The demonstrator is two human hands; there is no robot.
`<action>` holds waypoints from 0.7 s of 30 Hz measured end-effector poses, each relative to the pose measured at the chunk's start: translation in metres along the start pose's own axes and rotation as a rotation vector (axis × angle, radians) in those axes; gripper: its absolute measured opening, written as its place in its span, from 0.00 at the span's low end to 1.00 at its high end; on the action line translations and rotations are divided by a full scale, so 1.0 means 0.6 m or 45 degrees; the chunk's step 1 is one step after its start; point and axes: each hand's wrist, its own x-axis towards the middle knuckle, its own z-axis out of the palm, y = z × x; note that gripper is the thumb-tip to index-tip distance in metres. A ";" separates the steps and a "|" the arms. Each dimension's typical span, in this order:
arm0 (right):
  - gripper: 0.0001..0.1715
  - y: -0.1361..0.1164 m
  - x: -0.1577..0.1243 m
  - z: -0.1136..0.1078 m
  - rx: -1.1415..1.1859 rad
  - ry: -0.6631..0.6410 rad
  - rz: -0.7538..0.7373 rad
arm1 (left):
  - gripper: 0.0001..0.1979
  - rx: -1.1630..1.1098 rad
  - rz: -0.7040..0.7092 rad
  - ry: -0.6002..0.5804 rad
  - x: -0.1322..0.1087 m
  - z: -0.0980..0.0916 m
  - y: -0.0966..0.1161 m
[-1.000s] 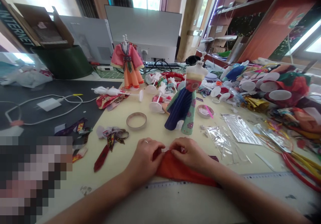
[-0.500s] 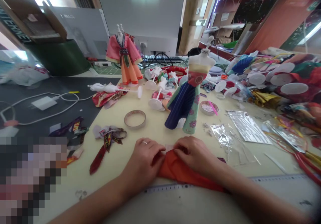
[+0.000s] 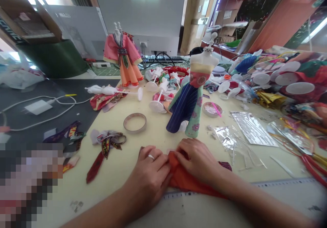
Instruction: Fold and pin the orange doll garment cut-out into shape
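An orange-red cloth (image 3: 187, 179) lies bunched on the cream table top, held between my two hands. My left hand (image 3: 150, 171), with a ring on one finger, presses its left end, and my right hand (image 3: 196, 160) pinches the upper fold from above. Part of the cloth is hidden under my fingers. Just beyond my hands stands a half-body doll form (image 3: 191, 98) in a navy and green skirt with a red and cream top. A steel ruler (image 3: 194, 194) lies along the cloth's near edge.
A pink and orange doll dress on a stand (image 3: 123, 59) is at the back. There are a round band (image 3: 135, 123), dark ribbons (image 3: 104, 146), clear plastic bags (image 3: 251, 129), white stands and fabric heaps on the right. A dark mat with a charger cable (image 3: 38, 107) lies left.
My view has turned, shifting the table contents left and up. My left hand has moved right onto the cloth, closer to my right hand, and the cloth looks more bunched.
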 end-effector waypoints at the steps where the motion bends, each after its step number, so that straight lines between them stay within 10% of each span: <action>1: 0.09 0.000 0.000 0.001 -0.011 0.005 0.001 | 0.09 0.005 0.008 0.004 0.000 0.000 0.001; 21: 0.07 -0.001 -0.006 0.009 -0.033 0.112 -0.085 | 0.09 -0.044 -0.001 -0.050 0.001 -0.002 0.000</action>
